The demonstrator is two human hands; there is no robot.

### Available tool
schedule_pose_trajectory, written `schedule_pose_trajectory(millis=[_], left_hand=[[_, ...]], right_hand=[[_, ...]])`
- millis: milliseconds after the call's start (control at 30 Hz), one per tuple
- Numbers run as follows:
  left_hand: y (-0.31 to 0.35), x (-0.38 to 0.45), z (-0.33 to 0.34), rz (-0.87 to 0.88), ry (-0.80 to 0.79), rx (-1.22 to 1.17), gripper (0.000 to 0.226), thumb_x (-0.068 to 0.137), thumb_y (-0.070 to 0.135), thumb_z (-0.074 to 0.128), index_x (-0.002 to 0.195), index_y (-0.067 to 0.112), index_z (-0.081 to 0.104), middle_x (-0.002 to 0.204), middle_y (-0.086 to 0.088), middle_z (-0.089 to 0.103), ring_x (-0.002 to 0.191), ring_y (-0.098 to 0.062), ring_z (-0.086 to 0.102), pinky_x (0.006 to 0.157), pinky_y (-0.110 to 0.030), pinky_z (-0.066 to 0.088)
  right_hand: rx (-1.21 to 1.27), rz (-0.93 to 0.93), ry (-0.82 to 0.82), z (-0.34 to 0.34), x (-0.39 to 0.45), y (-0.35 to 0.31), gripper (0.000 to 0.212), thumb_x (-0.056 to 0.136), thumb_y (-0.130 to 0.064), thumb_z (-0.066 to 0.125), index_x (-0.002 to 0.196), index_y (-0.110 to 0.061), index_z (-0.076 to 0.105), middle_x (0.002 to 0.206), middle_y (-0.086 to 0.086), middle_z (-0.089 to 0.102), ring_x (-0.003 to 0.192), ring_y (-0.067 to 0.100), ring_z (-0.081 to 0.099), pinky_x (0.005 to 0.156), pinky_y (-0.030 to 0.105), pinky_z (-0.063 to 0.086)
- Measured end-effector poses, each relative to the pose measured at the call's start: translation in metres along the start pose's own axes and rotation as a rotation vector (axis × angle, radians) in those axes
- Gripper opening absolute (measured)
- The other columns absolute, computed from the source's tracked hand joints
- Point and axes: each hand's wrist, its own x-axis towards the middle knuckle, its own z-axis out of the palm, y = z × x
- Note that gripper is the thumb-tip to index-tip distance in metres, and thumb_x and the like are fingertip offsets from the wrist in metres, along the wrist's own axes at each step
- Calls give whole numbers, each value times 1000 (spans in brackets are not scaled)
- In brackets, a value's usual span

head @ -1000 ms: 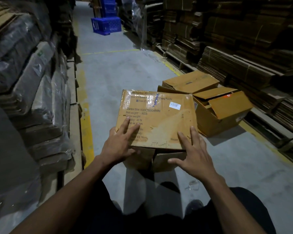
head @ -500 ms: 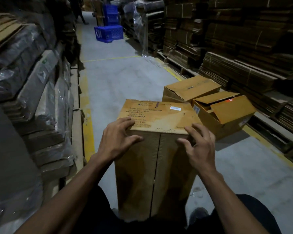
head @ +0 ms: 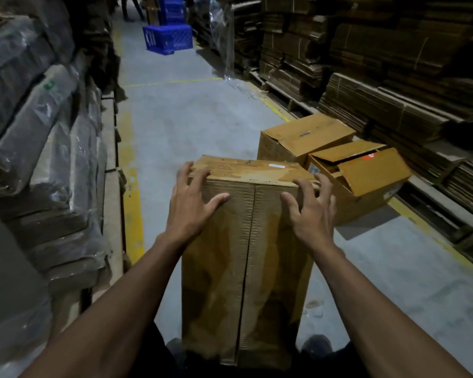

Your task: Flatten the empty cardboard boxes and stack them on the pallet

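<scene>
Corrugated cardboard, tan and scuffed, makes up the box (head: 246,268) I have standing on end on the floor between my feet, its two bottom flaps facing me with the seam running down the middle. My left hand (head: 191,203) curls over the top left edge with the thumb pressed on the near face; my right hand (head: 311,211) hooks the top right edge the same way, so both grasp the box. I judge it light and empty, stiff along the flutes yet ready to fold at the creases, best held at those upper edges. Its far side and the foot of it are hidden, and the printing on top is too blurred to read. Two more boxes (head: 336,165) wait just beyond.
</scene>
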Motion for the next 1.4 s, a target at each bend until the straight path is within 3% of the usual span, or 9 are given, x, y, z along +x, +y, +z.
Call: schedule_pose_trajectory(millis=[100,200,267,433,700,1067,1200,1300,1400], left_hand=[[-9,3,16,-90,38,-88,91,80,52,75,153,31,25,164,-2,3,144,-33,30,110,-53,39],[-16,-5,32,-243,34,-165,118,77,48,81,158,28,-3,165,-8,12,144,-34,31,110,-50,36],[-29,-19,49,-372,-13,-204,122,78,45,82,158,24,-7,163,-13,21,142,-37,35,109,-48,36],[-70,-69,87,-572,-173,-194,97,78,45,81,149,12,24,147,-14,45,131,-36,48,104,-49,44],[-104,-95,108,-770,-359,-230,83,75,50,81,131,13,31,137,-12,52,120,-34,55,98,-47,49],[-108,-70,125,-675,-155,24,90,67,80,66,121,10,47,123,-13,55,121,-36,47,99,-50,44],[-131,-71,140,-765,-327,24,87,75,69,69,130,8,40,130,-19,52,124,-41,48,99,-48,44],[-158,-99,153,-886,-561,-165,114,60,65,73,148,16,18,139,-23,47,125,-44,50,103,-50,45],[-166,-112,159,-918,-576,-182,125,55,74,69,150,17,10,142,-21,45,124,-42,51,102,-51,45]], right_hand=[[42,-13,30,14,7,8,71,94,-43,64,152,-40,22,164,-5,-5,149,33,17,110,53,32],[195,72,59,27,3,19,102,90,-36,73,154,-46,-6,166,0,-13,151,30,13,105,42,33],[305,246,-10,40,-11,33,109,89,-35,74,156,-40,-12,168,1,-2,151,29,16,112,46,31],[315,625,-197,84,-77,78,100,87,-47,73,157,-29,5,160,3,30,145,32,34,116,53,33],[376,758,-332,107,-110,100,103,79,-52,79,151,-36,8,147,4,43,132,32,47,110,53,41],[154,730,-258,121,-73,108,95,75,-74,66,147,-33,20,141,6,50,128,35,48,105,53,43],[124,688,-401,138,-62,115,84,88,-58,63,152,-38,14,145,7,48,130,38,47,105,55,42],[42,666,-624,155,-76,127,86,93,-46,63,158,-36,8,150,12,38,132,38,45,108,54,41],[-36,692,-700,163,-87,137,86,97,-49,57,159,-37,0,147,18,33,128,42,47,107,50,42]])
